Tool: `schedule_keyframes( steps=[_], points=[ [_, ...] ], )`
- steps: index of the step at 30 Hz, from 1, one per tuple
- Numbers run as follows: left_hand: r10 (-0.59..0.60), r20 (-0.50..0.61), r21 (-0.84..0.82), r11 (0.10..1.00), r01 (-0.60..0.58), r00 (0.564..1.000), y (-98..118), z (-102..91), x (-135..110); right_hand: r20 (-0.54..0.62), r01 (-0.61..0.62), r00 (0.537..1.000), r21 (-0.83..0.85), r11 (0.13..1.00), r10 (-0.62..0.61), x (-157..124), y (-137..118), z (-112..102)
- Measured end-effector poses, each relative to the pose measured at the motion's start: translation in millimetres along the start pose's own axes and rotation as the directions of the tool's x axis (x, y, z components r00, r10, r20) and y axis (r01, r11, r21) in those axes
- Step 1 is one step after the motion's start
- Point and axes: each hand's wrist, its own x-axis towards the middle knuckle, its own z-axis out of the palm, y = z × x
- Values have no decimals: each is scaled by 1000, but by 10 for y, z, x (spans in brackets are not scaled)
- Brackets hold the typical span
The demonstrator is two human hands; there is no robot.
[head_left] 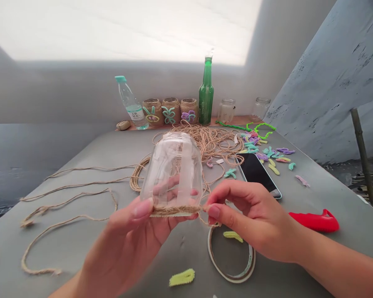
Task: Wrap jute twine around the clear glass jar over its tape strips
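Observation:
My left hand (133, 236) is wrapped round the lower part of a clear glass jar (170, 174), its thumb in front and its fingers showing through the glass behind. Twine (174, 210) circles the jar close to its base, and a strip of pale tape runs up the glass. At the jar's lower right, my right hand (251, 219) pinches the twine between thumb and fingertips. Below that hand lies a roll of tape (251, 265), with a yellow fuzzy piece (233, 236) inside its ring.
A heap of loose twine (214, 140) lies behind the jar. Twine-wrapped jars (170, 111), a water bottle (133, 105) and a green bottle (207, 95) line the back. A phone (259, 171), coloured fuzzy pieces (269, 152) and a red-handled tool (317, 221) lie right.

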Motion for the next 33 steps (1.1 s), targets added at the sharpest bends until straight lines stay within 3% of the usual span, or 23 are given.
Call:
schedule_keyframes(
  steps=[6,10,16,25,29,33],
  points=[
    [-19,190,-49,998,28,982,28,-7,-1,28,-178,984,305,936,178,73,25,-2],
    [-29,239,-87,995,51,971,47,-4,-7,100,-267,963,421,867,248,98,33,-24],
    [-70,201,-95,991,90,977,35,-17,-7,172,-307,951,445,841,257,113,33,-29],
    [-74,278,-128,985,113,958,8,-33,32,210,-334,941,428,840,266,108,45,-60],
    [-93,358,-108,984,140,929,22,-85,57,176,-314,949,429,847,262,90,48,-58],
    [-135,350,-46,986,161,927,54,-111,62,150,-275,961,452,849,231,66,49,-28]
  ],
)
